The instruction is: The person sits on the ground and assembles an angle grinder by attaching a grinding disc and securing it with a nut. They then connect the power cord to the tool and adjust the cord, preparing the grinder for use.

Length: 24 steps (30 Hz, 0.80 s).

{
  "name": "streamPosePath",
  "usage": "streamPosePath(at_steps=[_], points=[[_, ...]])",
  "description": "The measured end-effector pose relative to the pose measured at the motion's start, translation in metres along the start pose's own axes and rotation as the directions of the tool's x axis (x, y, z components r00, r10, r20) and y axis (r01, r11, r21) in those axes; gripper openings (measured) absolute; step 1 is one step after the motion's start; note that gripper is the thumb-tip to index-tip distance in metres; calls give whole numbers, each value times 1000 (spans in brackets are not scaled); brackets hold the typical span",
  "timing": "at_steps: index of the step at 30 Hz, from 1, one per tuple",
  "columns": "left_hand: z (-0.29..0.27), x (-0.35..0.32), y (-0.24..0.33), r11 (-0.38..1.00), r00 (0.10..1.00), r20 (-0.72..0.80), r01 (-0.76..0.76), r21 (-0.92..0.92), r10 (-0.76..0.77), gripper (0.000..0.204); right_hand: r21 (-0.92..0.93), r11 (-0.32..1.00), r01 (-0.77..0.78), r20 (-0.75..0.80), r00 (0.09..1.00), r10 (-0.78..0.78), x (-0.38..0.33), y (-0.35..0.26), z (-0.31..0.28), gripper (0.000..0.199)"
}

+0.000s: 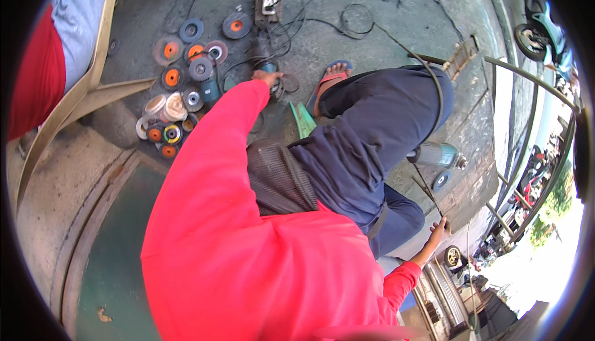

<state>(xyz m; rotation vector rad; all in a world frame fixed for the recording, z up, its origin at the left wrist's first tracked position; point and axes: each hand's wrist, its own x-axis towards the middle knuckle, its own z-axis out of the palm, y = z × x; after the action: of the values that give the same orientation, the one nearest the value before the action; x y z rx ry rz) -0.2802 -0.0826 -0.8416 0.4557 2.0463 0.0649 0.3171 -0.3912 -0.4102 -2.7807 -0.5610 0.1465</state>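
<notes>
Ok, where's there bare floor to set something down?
The widest bare patch is the dark floor right of the cable loop, beyond the bent knee. A smaller gap lies between that loop and the sandalled foot. It's crowded left of the grinder under the left hand, where grinding discs cluster.

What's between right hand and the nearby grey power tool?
Head view: a small grey disc and thin dark strips, cord or rods unclear.
</notes>
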Motion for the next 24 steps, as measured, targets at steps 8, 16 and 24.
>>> streamPosePath(at_steps=[8,16,24], points=[[-71,-22,-11,986,960,252,-146,75,123,80,-12,1000,-14,-37,999,13,-17,16,0,36],[-167,-91,-36,986,879,447,-133,-103,165,58,-22,998,-58,-16,998,58,-12,2,32,39],[-218,-168,81,715,696,166,-687,-128,699,42,104,993,-51,-108,992,62,-13,-1,67,42]])
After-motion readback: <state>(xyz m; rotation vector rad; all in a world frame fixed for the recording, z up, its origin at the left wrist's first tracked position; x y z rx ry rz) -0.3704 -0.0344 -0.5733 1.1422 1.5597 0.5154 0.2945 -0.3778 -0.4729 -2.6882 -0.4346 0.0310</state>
